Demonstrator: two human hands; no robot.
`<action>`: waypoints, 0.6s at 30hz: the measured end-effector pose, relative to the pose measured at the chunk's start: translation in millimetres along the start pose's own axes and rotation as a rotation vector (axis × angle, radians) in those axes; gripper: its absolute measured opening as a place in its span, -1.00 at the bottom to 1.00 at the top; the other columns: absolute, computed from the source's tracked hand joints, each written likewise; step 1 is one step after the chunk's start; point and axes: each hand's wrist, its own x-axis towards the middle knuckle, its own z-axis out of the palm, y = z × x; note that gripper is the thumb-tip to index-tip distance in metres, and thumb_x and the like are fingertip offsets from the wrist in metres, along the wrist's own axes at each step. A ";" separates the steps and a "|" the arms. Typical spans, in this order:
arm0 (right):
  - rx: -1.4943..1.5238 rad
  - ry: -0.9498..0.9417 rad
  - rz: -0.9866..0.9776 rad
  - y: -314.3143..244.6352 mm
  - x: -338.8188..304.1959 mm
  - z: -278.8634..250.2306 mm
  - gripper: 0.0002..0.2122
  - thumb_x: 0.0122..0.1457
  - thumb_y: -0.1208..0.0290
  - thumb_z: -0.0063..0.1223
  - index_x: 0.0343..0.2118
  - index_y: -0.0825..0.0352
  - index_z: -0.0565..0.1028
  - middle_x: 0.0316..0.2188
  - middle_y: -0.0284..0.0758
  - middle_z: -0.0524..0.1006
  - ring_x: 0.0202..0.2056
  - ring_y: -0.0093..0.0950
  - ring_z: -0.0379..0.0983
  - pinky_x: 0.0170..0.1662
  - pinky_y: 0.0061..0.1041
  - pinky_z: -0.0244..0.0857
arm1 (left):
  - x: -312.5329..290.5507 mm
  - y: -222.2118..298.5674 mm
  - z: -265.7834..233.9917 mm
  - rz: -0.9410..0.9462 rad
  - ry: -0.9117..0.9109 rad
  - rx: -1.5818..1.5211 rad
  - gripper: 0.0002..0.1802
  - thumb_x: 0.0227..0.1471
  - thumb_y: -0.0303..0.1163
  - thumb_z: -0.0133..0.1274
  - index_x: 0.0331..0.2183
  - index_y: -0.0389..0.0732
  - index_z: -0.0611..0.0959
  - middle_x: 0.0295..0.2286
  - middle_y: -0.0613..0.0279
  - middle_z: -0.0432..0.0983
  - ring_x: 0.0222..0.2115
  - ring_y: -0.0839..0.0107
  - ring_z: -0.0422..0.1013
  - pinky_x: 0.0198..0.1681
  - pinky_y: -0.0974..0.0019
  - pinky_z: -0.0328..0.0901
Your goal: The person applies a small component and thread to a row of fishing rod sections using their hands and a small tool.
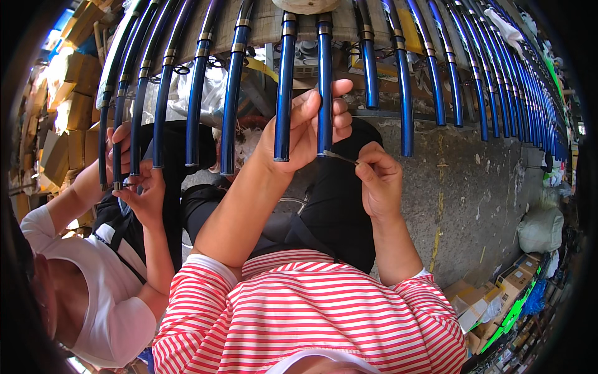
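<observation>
The left hand point(306, 132) is gripping a blue rod point(324, 75); the right hand point(382, 179) is pinching a thin strip point(342, 158) at its lower end. Other rods point(405, 106) are hanging alongside; farther left, a co-worker's hand point(126, 134) is touching one.

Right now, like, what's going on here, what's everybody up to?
A person in a red-and-white striped top holds one blue tube with the left hand. The right hand pinches a thin strip, its tip at the tube's near end. More blue tubes line up on both sides. At left, a co-worker in a white top has both hands at another tube.
</observation>
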 end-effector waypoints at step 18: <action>-0.005 0.018 -0.003 -2.7 -2.5 0.2 -0.93 -0.09 0.60 0.11 -0.53 0.40 0.44 -0.52 -0.43 0.30 -0.50 -0.69 0.19 -0.42 -0.76 0.07 | 1.4 -1.0 1.7 -0.011 -0.020 -0.058 -0.53 0.02 -0.40 -0.10 -0.05 -0.45 0.27 -0.36 0.11 0.44 -0.35 0.32 0.38 -0.23 0.30 0.27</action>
